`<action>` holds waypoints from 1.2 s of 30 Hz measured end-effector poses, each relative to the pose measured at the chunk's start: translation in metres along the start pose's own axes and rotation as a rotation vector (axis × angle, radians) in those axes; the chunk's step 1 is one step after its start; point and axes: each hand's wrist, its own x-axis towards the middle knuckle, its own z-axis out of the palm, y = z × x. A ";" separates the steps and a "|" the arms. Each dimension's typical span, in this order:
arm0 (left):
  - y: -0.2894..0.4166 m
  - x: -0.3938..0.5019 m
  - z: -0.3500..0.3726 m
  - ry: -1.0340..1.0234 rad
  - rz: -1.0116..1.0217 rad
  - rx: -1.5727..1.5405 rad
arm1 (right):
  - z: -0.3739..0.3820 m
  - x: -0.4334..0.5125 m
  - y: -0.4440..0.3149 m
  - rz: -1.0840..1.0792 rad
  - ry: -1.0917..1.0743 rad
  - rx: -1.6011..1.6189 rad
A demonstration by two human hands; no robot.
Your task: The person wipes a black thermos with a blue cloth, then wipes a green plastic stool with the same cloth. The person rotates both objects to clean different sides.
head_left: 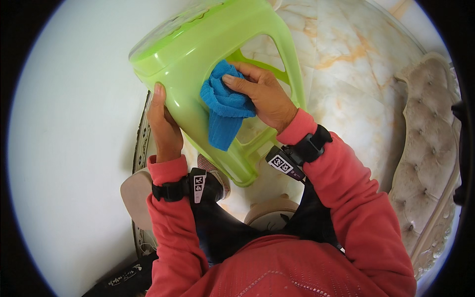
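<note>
A light green plastic stool is held tilted on its side before me, its patterned seat turned to the upper left. My left hand grips the stool's edge just below the seat, thumb on the outer face and the other fingers mostly hidden behind. Bunched in my right hand is a blue towelling cloth, which lies against the stool's side next to the leg opening. One end of the cloth hangs down over a stool leg. The thumb and index finger of that hand show on top of the cloth.
A tufted beige upholstered seat stands at the right. The floor is marble-patterned tile, and a white wall rises on the left. Low at the left is a beige rounded object. A round beige stool shows between my legs.
</note>
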 end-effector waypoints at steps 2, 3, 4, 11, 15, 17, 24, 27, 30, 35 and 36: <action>-0.002 0.000 -0.002 -0.006 -0.018 -0.008 | 0.001 -0.004 -0.002 0.067 0.015 -0.208; -0.002 0.000 -0.003 -0.010 -0.024 -0.011 | -0.001 -0.009 0.000 0.048 -0.018 -0.280; -0.004 0.000 -0.004 -0.006 -0.013 -0.019 | -0.001 -0.013 0.005 0.054 -0.021 -0.329; 0.000 0.002 -0.009 0.023 0.012 -0.016 | -0.017 -0.037 0.041 0.032 -0.375 -1.020; 0.000 0.002 -0.007 0.024 0.001 -0.084 | -0.033 -0.026 0.012 0.086 -0.473 -1.270; 0.000 0.002 -0.007 0.010 -0.012 -0.035 | -0.047 -0.016 -0.019 -0.007 -0.176 -1.165; -0.001 0.001 -0.011 -0.004 -0.049 0.003 | -0.037 0.009 -0.061 -0.732 0.524 -0.895; -0.006 0.001 -0.011 -0.007 -0.017 0.020 | 0.004 0.012 -0.035 -1.076 0.266 -1.323; -0.011 -0.001 -0.013 -0.022 -0.021 -0.022 | 0.034 0.012 -0.016 -1.022 0.095 -1.409; -0.013 -0.004 -0.014 -0.079 -0.056 0.030 | -0.012 0.030 -0.033 -0.954 0.336 -1.527; -0.012 -0.004 -0.013 -0.085 -0.043 0.031 | -0.026 0.032 -0.035 -0.914 0.400 -1.528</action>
